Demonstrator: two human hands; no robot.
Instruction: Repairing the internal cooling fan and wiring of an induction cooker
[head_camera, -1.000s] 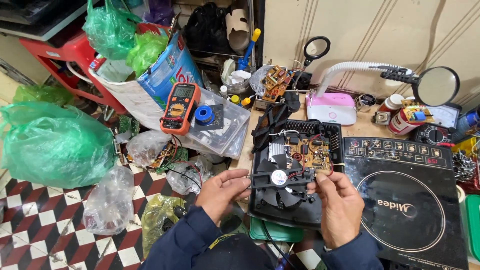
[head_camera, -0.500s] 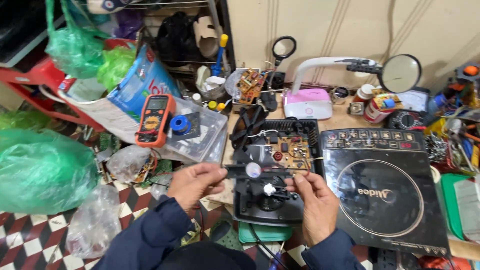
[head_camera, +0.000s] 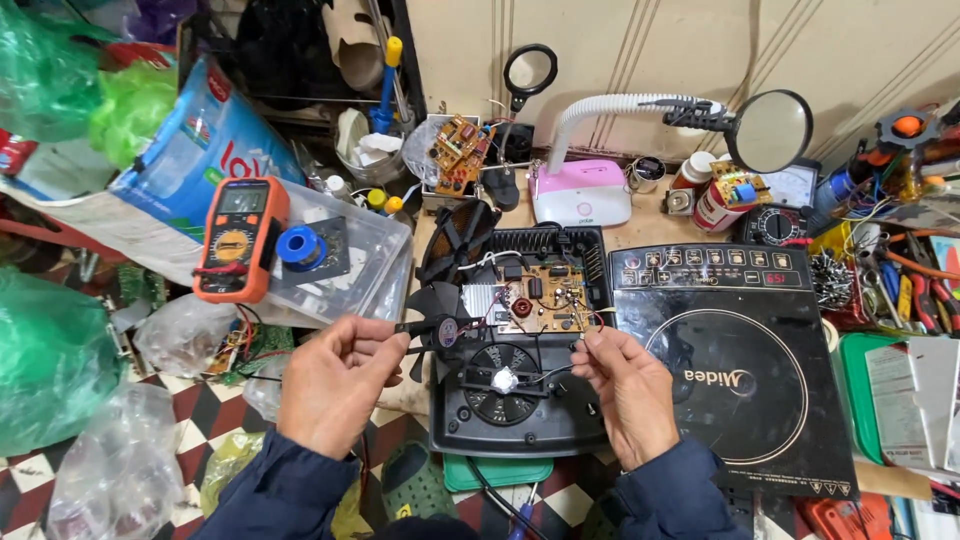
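The left hand (head_camera: 335, 385) pinches the edge of a small black fan (head_camera: 440, 330) between thumb and forefinger and holds it raised above the open black cooker base (head_camera: 520, 415). The right hand (head_camera: 625, 390) is closed narrowly on thin wires (head_camera: 560, 372) at the front edge of the brown circuit board (head_camera: 535, 298), its fingertips pressed together. The board sits in the rear half of the base, with a silver heat sink (head_camera: 482, 300) at its left end. In the front half lies a round grille (head_camera: 505, 380) with a pale hub at its centre.

Just right of the base, touching it, lies the black glass cooktop panel (head_camera: 740, 380), with a printed ring and a strip of button markings along its far edge. On the table behind stand a pink-and-white lamp base (head_camera: 580, 195) with a ribbed white neck, a round magnifier (head_camera: 768, 130) and a red-and-white can (head_camera: 722, 200).

To the left, a clear plastic box (head_camera: 370, 260) carries an orange multimeter (head_camera: 240, 240) and a blue spool (head_camera: 300, 247). Behind it leans a big blue bag (head_camera: 200, 140) with red and white printing. Green plastic bags (head_camera: 50, 360) bulge at the far left above a red, white and black checkered floor (head_camera: 200, 435). At the right edge sits a green tray (head_camera: 865, 400) beside a heap of pliers (head_camera: 915, 290).
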